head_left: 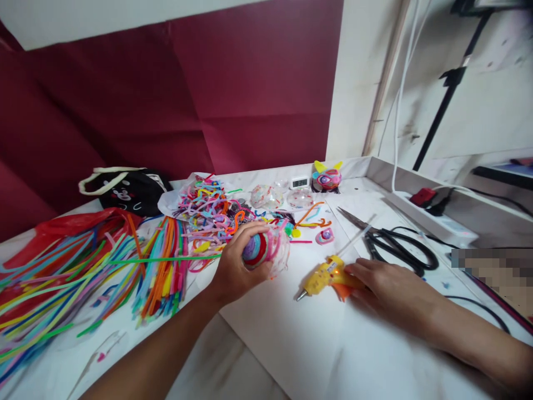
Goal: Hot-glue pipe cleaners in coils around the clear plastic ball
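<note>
My left hand (239, 261) is closed around a clear ball (259, 250) partly covered with coiled pipe cleaners in purple, blue, red and pink. A long green pipe cleaner (166, 259) runs from the left up to this hand; I cannot tell whether the hand grips it. On the right, my right hand (381, 283) grips the handle of a yellow hot glue gun (322, 278), its metal nozzle pointing down and left over the white paper (291, 333). A clear glue stick (356, 236) sticks out of its back.
Black-handled scissors (387, 244) lie beyond my right hand, near a white power strip (433, 219). Long pipe cleaners (162, 272) spread at the left, with a heap of bent pieces (212, 205) behind. At the back are a black bag (125, 191), a small digital clock (299, 182) and a decorated ball (327, 179).
</note>
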Action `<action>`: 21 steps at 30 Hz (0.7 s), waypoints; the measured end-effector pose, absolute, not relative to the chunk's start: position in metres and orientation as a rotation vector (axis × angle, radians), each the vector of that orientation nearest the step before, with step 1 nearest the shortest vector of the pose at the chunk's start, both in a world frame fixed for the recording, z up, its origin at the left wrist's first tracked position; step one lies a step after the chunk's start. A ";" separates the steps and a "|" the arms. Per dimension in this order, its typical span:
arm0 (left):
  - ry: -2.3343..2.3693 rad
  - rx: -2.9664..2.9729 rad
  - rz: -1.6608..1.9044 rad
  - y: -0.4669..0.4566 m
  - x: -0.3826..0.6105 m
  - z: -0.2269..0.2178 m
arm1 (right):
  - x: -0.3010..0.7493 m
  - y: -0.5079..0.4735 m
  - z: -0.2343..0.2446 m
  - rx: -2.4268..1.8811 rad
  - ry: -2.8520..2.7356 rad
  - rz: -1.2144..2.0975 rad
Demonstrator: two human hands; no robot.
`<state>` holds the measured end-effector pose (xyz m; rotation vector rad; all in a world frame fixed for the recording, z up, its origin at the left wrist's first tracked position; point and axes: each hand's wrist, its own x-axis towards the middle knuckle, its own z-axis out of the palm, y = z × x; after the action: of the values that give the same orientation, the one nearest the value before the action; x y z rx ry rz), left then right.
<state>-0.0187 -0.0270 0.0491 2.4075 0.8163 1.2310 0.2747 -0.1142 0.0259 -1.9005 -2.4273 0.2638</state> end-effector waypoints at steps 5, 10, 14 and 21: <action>0.816 2.384 1.179 -0.029 -0.017 0.047 | 0.281 -0.113 0.022 -1.855 -2.418 0.353; 0.826 2.374 1.184 -0.030 -0.018 0.045 | 0.293 -0.118 0.012 -1.688 -2.287 0.461; 0.828 2.375 1.195 -0.026 -0.021 0.043 | 0.297 -0.126 0.019 -1.582 -2.167 0.485; 0.862 2.415 1.184 -0.024 -0.019 0.043 | 0.285 -0.137 0.044 -1.429 -1.880 0.262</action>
<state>-0.0190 -0.0244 0.0431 2.4155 0.8618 1.1841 0.2845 -0.1369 0.0440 -1.4291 -1.8798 0.2621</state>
